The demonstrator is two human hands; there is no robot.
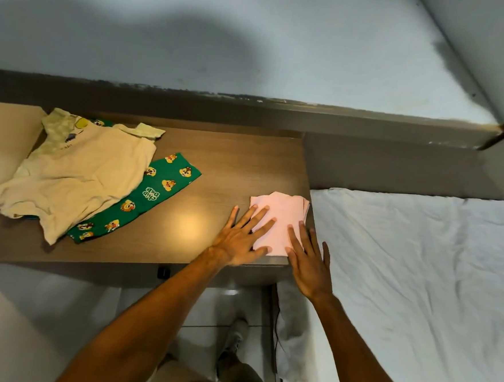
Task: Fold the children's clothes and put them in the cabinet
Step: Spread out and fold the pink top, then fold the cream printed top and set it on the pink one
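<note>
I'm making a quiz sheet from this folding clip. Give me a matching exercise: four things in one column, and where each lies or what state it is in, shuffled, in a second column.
Things:
1. pink garment
2. cream T-shirt
3. green cartoon-print garment
4. white sheet

Place or state:
A. spread unfolded at the left of the wooden table, on top of another garment
B. wrinkled, covering the bed to the right of the table
C. folded small at the table's right edge, under the left hand and right hand
D. partly covered, sticking out from under another garment

Pairs: 1-C, 2-A, 3-D, 4-B
</note>
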